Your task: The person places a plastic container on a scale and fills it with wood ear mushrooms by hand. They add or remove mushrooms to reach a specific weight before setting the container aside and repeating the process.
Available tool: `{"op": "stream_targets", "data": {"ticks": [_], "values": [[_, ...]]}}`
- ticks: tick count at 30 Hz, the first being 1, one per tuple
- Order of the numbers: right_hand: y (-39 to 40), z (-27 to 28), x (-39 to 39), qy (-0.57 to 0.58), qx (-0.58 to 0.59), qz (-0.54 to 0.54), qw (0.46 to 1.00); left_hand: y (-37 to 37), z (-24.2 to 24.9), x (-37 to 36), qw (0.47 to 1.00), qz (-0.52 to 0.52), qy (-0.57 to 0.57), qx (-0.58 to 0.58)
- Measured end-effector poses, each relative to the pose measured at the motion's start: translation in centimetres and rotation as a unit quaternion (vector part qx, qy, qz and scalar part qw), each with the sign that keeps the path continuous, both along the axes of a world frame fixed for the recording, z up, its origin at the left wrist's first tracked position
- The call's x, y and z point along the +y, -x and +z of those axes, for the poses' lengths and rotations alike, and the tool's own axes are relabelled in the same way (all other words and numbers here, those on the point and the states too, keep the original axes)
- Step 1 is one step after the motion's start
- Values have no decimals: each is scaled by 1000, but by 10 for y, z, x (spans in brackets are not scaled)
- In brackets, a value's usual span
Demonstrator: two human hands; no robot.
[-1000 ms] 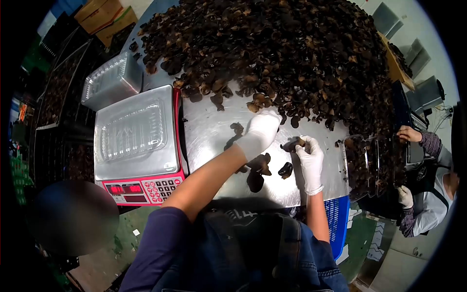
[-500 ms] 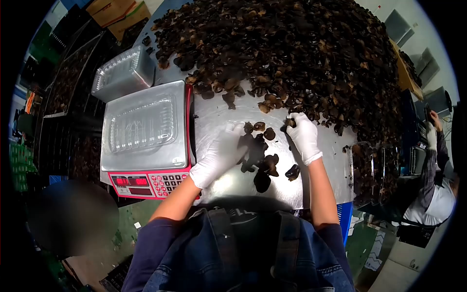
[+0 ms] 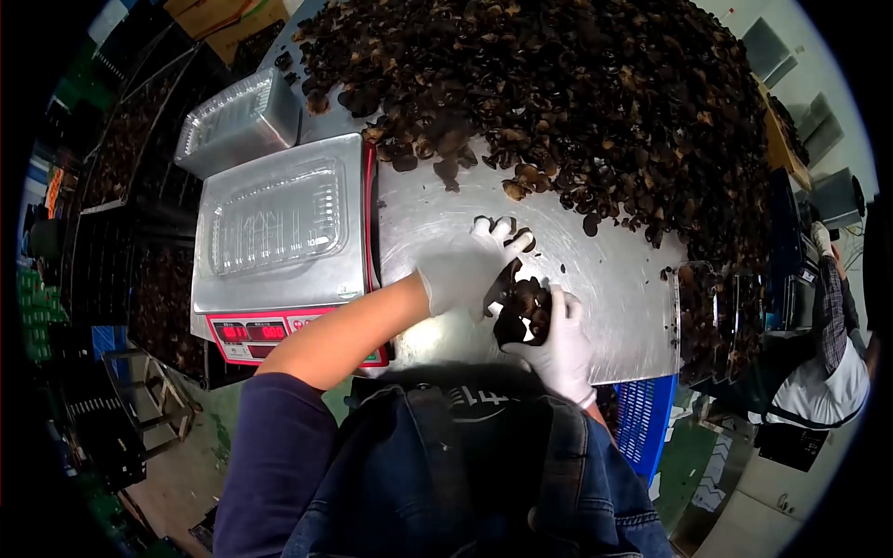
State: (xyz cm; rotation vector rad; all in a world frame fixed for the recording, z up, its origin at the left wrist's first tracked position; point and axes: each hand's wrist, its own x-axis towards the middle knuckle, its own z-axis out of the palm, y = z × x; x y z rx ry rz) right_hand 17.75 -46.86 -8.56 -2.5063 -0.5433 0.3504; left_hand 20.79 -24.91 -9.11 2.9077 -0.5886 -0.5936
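Observation:
A small cluster of dark wood ear mushrooms [image 3: 526,305] lies on the metal table [image 3: 419,219] between my gloved hands. My left hand [image 3: 470,270] reaches over the cluster's left and far side, its fingers spread and their tips against dark pieces. On the near right, my right hand [image 3: 563,349] curves beside the cluster, thumb and fingers apart, touching its edge. Some pieces are hidden beneath the hands. To the left, a clear plastic tray [image 3: 274,223] rests on the platform of a red digital scale [image 3: 358,302], whose display is lit.
A large heap of wood ear mushrooms [image 3: 558,93] covers the far table. Stacked clear trays [image 3: 240,126] stand behind the scale. Filled clear containers [image 3: 712,316] sit at the right edge, above a blue basket [image 3: 644,423]. Another person [image 3: 823,372] works at far right.
My left hand has moved right and away from me, over the cluster. My right hand has come back toward me and inward. The loose mushrooms are now bunched closer together.

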Motion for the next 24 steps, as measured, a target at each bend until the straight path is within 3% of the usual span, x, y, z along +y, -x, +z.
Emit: {"op": "stream_targets", "data": {"ticks": [4,5,6,8,9,14,15,16,18,20,24], "values": [[-4,-21,21,28,-75,9,997,16,33,-14,998,52,3,42],[-8,-21,23,33,-59,4,998,28,-15,-11,984,103,138,-47],[-11,-21,23,37,-44,-1,998,33,-17,-15,984,107,137,-48],[-12,-24,22,7,-57,-4,998,38,-19,-24,952,209,217,-61],[-12,-30,21,-27,-54,0,998,40,-37,-24,942,197,233,-138],[-21,-25,24,-165,-14,-10,986,38,-39,-28,895,232,354,-142],[-23,-22,25,-175,-77,14,981,37,-35,-27,873,219,400,-170],[-23,-13,25,-200,28,-14,979,38,-20,-29,865,225,398,-207],[-21,18,36,-234,33,-10,972,45,10,-26,870,258,366,-207],[-27,41,50,-198,-36,51,978,54,41,-11,867,295,326,-233],[-24,94,122,-262,-36,166,950,94,107,57,843,322,362,-234]]}}
